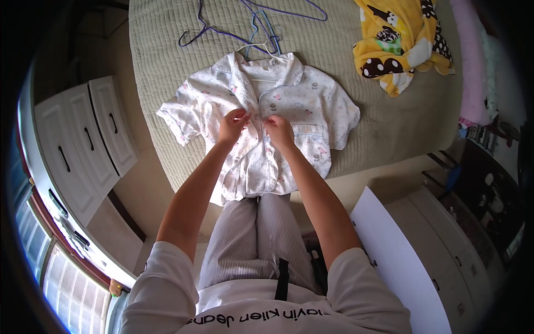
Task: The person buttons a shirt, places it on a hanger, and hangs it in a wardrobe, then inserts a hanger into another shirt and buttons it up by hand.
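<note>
A white short-sleeved pajama shirt [300, 103] with a small print and pale blue piping lies spread on the bed, its collar toward the far side. A white hanger [266, 47] sits inside it, with the hook sticking out above the collar. My left hand [233, 127] pinches one front edge of the shirt around mid-chest. Close beside it, my right hand [278, 131] is closed on the opposite front edge. The fingertips partly hide the fabric, and any button between them cannot be made out. The shirt's hem hangs over the near bed edge.
Purple hangers [225, 35] and a light blue hanger [271, 28] lie beyond the collar. A bunched yellow patterned blanket [409, 47] rests at the far right of the quilted bedspread [389, 133]. White cabinets [83, 139] stand at left; a white panel [389, 250] is at right.
</note>
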Motion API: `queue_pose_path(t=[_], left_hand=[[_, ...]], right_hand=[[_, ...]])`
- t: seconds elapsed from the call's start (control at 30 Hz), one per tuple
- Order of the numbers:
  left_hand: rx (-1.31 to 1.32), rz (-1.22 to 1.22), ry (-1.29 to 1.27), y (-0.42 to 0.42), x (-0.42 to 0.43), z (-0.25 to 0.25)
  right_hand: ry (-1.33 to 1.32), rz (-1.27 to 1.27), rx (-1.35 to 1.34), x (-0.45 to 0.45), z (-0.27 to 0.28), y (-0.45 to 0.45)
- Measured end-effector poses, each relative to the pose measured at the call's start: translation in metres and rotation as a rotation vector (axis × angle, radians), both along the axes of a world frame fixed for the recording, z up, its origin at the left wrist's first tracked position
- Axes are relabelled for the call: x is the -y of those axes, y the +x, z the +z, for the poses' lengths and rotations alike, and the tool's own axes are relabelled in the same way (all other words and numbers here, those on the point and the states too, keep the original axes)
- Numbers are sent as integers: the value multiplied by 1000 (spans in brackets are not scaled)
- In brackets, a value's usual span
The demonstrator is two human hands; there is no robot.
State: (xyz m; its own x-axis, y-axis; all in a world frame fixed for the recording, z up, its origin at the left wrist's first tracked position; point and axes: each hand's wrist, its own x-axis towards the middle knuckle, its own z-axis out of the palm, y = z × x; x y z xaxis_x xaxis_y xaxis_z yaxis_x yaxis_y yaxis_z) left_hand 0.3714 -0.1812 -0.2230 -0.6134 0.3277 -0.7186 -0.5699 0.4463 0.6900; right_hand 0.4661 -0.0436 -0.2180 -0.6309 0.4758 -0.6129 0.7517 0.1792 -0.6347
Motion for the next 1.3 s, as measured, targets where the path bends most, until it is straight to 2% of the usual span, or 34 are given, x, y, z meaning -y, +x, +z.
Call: queue_pose_path(t=[0.17, 0.3, 0.4, 0.63, 0.73, 1.03, 1.13, 1.23, 1.3], left_hand=[[-109, -77, -7, 15, 3, -25], [-301, -337, -122, 22, 1, 10], [-296, -363, -176, 29, 4, 21], [-91, -282, -12, 32, 7, 21], [-21, -153, 116, 34, 7, 22], [3, -261, 54, 25, 2, 46], [169, -175, 144, 26, 4, 37], [248, -201, 310, 22, 13, 34], [170, -264, 308, 18, 15, 39]], right_hand=[[-29, -27, 1, 0, 0, 4], [-36, -34, -59, 5, -2, 2], [19, 60, -84, 11, 5, 1], [221, 276, -155, 9, 36, 3], [152, 353, -102, 3, 49, -1], [151, 404, -161, -4, 55, -5], [60, 416, -63, -8, 55, -8], [64, 434, -83, -13, 56, -7], [53, 437, -101, -13, 56, -7]])
